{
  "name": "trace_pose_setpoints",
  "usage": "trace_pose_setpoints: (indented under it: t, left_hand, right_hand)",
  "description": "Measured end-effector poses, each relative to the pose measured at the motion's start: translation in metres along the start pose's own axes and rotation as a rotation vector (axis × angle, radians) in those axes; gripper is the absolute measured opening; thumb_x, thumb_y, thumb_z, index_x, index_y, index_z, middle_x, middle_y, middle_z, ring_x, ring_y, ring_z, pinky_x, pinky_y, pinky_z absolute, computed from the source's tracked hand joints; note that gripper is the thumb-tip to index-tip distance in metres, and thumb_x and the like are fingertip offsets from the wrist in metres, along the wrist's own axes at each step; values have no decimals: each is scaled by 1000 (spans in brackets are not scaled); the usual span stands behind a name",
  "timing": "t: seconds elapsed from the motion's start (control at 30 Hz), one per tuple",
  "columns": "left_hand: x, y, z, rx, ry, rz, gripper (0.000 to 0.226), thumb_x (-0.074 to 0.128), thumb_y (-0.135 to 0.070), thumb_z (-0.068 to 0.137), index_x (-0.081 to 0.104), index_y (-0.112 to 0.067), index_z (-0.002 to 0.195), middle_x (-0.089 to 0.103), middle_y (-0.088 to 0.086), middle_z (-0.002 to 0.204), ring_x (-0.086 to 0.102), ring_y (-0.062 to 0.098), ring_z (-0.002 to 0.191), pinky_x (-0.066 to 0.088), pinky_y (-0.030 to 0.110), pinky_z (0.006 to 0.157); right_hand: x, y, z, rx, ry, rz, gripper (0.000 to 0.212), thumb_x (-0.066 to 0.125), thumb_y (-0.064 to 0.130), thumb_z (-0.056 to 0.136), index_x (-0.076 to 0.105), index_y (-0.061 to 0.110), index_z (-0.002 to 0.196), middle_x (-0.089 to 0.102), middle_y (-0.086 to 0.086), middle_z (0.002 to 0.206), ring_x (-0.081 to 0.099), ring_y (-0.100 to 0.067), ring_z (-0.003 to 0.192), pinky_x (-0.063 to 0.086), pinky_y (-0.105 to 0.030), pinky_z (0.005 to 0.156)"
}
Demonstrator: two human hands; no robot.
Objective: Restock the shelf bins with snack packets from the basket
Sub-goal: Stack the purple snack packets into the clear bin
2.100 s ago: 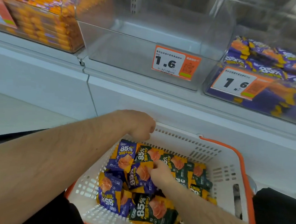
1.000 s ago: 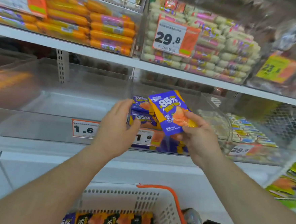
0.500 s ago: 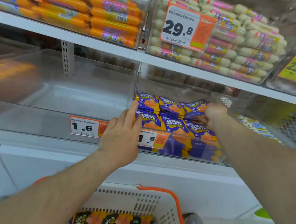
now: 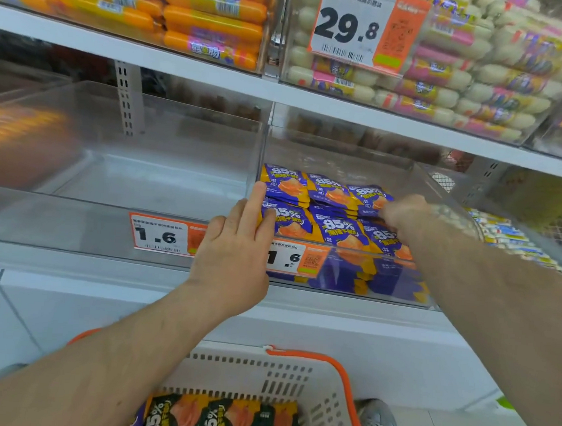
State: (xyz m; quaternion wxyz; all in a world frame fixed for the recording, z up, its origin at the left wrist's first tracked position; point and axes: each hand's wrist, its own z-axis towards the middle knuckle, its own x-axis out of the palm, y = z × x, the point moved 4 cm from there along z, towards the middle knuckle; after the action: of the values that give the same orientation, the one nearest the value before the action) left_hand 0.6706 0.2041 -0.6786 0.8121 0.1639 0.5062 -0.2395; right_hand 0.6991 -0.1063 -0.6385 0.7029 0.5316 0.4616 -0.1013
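L hand (image 4: 233, 259) lay flat w/ fingers straight against the front of the clear shelf bin (image 4: 351, 284), index fingertip up by the bin's L wall, middle finger touching the nearest purple snack packets (image 4: 326, 212); it gripped nothing. R hand (image 4: 402, 214) was inside the same bin at the R side of the packets, blurred, fingers looked bent down onto the top packets, but couldn't tell if it pinched one or just pressed. The purple packets, marked 85%, lay in two rows approx three across, more of them visible thru the bin's front below a 1.6 price tag (image 4: 289, 258). The neighbouring clear bin (image 4: 109, 181) to the L carried its own 1.6 tag (image 4: 163, 236). Below, the white basket w/ orange rim (image 4: 334, 379) sat btwn the forearms, holding dark green packets (image 4: 222, 420) also marked 85%, w/ a bit of purple at their L edge. Upper shelf had orange sausages (image 4: 203, 17) on the L and pale sausage packs (image 4: 482, 77) behind a 29.8 tag (image 4: 352, 25). A grey shoe (image 4: 378, 422) showed R of the basket.
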Motion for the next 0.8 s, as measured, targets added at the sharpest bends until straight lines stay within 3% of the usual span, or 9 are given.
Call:
trace_pose_setpoints:
  t: [0.13,0.4,0.57,0.73,0.8]
  left_hand:
    - [0,1,-1,8,-10,-8,89,80,-25,48,54,-3,130,30,24,153,54,39,121,49,46,85]
    - [-1,1,-1,3,-9,-3,89,81,-26,49,53,-3,131,29,24,154,53,38,122,48,47,86]
    - [-1,0,-2,-3,1,9,90,80,-29,51,51,-5,132,25,23,155,51,37,125,47,47,88]
    - [1,1,-1,-7,-17,20,88,78,-30,55,50,-5,134,21,22,157,48,37,127,45,47,90]
    - [1,1,0,-8,-11,18,88,78,-30,53,51,-5,133,23,22,156,50,37,125,46,47,89]
  right_hand:
    - [2,-1,0,0,-2,-6,37,68,26,88,57,2,115,61,-14,96,63,-30,89,48,-35,65]
    - [6,0,1,5,28,34,31,69,25,87,57,4,106,62,-12,91,64,-28,86,52,-33,65]
    - [5,1,3,-16,9,-12,36,71,25,80,59,2,105,65,-13,92,65,-30,86,58,-39,76]
    - [6,9,-2,-98,41,-235,27,73,23,78,61,4,93,63,-11,91,59,-24,76,43,-26,54]
    - [9,10,0,-122,97,-235,27,75,24,76,61,8,93,60,-6,89,53,-21,73,38,-26,52]
